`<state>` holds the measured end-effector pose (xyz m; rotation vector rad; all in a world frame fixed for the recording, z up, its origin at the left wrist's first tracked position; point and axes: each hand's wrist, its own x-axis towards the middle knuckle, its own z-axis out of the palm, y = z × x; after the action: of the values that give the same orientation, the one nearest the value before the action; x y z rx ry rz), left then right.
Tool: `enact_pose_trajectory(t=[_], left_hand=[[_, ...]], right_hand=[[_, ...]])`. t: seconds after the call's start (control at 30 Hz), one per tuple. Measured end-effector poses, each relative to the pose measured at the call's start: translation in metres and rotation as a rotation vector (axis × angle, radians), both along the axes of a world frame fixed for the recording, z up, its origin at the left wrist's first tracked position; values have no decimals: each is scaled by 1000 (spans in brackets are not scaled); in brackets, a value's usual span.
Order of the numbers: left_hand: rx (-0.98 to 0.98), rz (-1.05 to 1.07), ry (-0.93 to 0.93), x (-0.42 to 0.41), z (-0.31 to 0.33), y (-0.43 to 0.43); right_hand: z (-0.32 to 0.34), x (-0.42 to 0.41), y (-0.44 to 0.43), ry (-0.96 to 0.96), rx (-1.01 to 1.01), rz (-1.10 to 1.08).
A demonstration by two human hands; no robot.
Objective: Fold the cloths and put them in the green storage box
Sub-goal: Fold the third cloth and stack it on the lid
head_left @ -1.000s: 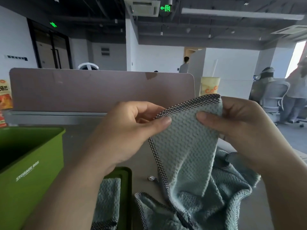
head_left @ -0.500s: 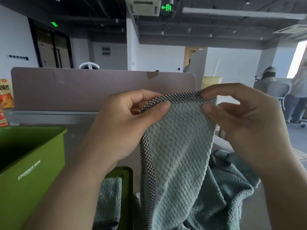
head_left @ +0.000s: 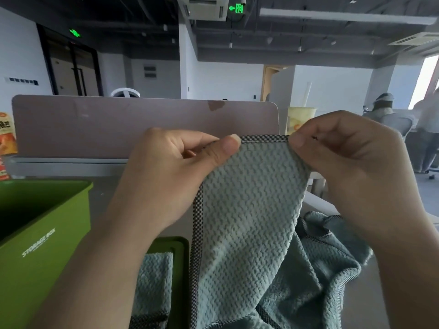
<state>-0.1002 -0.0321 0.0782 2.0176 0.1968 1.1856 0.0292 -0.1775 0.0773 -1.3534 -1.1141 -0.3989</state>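
I hold a pale green waffle-weave cloth (head_left: 247, 222) with a checked black-and-white hem up in front of me. My left hand (head_left: 171, 176) pinches its top left corner between thumb and fingers. My right hand (head_left: 351, 167) pinches the top hem a short way to the right. The cloth hangs down from both grips, and its lower part lies bunched on the table. The green storage box (head_left: 45, 229), open at the top, stands at the left. A folded cloth (head_left: 154, 288) of the same kind lies on a flat green lid (head_left: 178, 257) below my left forearm.
A mauve desk partition (head_left: 118, 124) runs across behind the table. A yellow drink cup (head_left: 300, 117) stands past its right end. An orange snack packet (head_left: 7, 134) sits at the far left. People and office chairs are at the far right.
Both hands have worked along the checked hem to hold it level, and my right hand's grip has shifted to the hem's top edge. The cloth now hangs straighter.
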Motion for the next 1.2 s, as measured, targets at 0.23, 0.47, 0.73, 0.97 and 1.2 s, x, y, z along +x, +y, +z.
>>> enact_pose_trajectory(t=[0.23,0.47,0.73,0.97,1.2], left_hand=[[-63,-28,-70,4,-1,1],[-84,32,-45,7,-4,1],[-288,0,4,16,-13,14],[-823,-465,279,20,-16,19],[-804,-521,353,25,-24,18]], right_hand=[[3,-6,0,81,71,45],[-2,-6,11,301,157,103],[-8,-2,18,720,-223,548],[-8,1,19,847,-118,521],[-5,3,14,907,-60,440]])
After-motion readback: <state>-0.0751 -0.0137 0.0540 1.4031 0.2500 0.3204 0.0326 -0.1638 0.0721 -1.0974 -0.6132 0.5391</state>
